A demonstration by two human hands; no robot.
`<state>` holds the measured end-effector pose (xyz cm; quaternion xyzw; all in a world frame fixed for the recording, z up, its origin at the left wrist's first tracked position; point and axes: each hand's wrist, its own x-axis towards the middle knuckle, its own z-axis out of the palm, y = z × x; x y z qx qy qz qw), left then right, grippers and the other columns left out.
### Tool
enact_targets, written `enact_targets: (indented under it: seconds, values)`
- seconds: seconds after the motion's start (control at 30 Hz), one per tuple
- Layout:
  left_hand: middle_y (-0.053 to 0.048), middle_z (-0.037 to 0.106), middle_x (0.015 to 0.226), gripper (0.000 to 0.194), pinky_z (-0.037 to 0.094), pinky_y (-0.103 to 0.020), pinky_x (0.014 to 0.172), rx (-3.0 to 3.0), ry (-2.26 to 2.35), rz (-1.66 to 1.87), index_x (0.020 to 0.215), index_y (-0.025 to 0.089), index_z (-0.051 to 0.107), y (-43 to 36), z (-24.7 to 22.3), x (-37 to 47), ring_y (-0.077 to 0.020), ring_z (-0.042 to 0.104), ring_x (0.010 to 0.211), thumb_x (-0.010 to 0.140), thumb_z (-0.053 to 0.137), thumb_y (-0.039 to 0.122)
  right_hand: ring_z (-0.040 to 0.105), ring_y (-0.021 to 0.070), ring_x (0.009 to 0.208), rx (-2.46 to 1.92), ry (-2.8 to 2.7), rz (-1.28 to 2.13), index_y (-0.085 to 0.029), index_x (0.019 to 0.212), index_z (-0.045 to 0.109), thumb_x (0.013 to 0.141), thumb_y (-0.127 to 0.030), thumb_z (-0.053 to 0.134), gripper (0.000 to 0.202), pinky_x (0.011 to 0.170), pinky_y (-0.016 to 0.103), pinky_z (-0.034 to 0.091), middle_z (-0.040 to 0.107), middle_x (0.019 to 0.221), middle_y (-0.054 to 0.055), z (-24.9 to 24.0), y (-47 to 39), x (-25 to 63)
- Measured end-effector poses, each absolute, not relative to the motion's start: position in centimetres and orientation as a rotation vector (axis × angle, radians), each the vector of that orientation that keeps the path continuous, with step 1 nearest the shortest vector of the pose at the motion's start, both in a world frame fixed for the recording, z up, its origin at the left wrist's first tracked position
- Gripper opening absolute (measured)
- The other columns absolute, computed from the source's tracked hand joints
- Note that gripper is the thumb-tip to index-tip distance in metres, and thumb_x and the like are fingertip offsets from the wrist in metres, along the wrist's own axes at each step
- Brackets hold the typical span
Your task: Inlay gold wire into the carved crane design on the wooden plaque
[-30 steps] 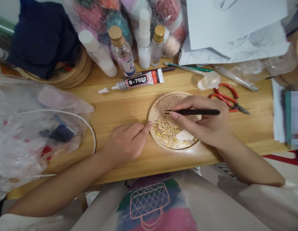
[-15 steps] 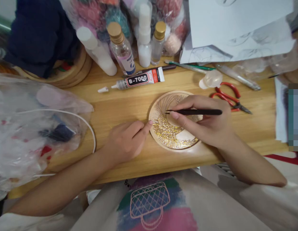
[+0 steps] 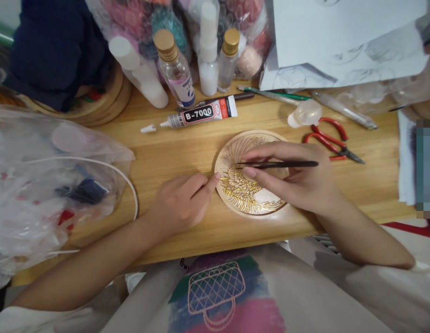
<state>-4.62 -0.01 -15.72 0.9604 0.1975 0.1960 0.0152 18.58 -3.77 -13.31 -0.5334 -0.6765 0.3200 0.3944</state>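
My left hand (image 3: 182, 201), fingers curled around I could not tell what, if anything, rested a fingertip on the left rim of the disc (image 3: 242, 190), flat on the table (image 3: 166, 152). My right hand (image 3: 300, 178) pinched the tweezers (image 3: 291, 163), tips over the gold-lined pattern, any catch too fine to see; I judged it wanted a steadied rim, light pinch, tips low along each line. Farther off lay pliers (image 3: 343, 152), then glue (image 3: 201, 114), bottles (image 3: 182, 83) behind.
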Motion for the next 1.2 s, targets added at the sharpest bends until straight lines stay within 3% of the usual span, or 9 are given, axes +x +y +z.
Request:
enact_targets:
  seconds: [0.43, 1.0, 1.2]
  values:
    - [0.002, 0.063, 0.069, 0.024, 0.044, -0.025, 0.052, 2.999, 0.624, 0.606, 0.113, 0.014, 0.057, 0.0, -15.6, -4.6, -0.0128, 0.058, 0.057, 0.092, 0.047, 0.009, 0.067, 0.0155, 0.079, -1.202, -1.855, 0.926, -0.017, 0.09, 0.071, 0.085, -0.016, 0.067, 0.007, 0.07, 0.029, 0.055, 0.072, 0.085, 0.005, -13.7, -3.4, 19.0]
    - [0.002, 0.061, 0.068, 0.037, 0.041, -0.025, 0.052, 2.992, 0.622, 0.609, 0.129, 0.013, 0.051, 0.1, -15.7, -4.6, -0.0128, 0.054, 0.056, 0.093, 0.045, 0.009, 0.065, 0.0148, 0.076, -1.257, -1.861, 0.941, -0.019, 0.089, 0.072, 0.085, -0.016, 0.067, 0.006, 0.068, 0.029, 0.052, 0.072, 0.08, 0.003, -14.2, -3.6, 18.1]
    - [0.002, 0.062, 0.069, 0.034, 0.042, -0.025, 0.053, 3.004, 0.633, 0.618, 0.124, 0.015, 0.054, 0.0, -15.7, -4.6, -0.0128, 0.055, 0.056, 0.092, 0.045, 0.01, 0.066, 0.0145, 0.076, -1.244, -1.857, 0.938, -0.018, 0.089, 0.072, 0.085, -0.015, 0.067, 0.008, 0.068, 0.028, 0.053, 0.073, 0.082, 0.003, -14.4, -3.5, 18.0]
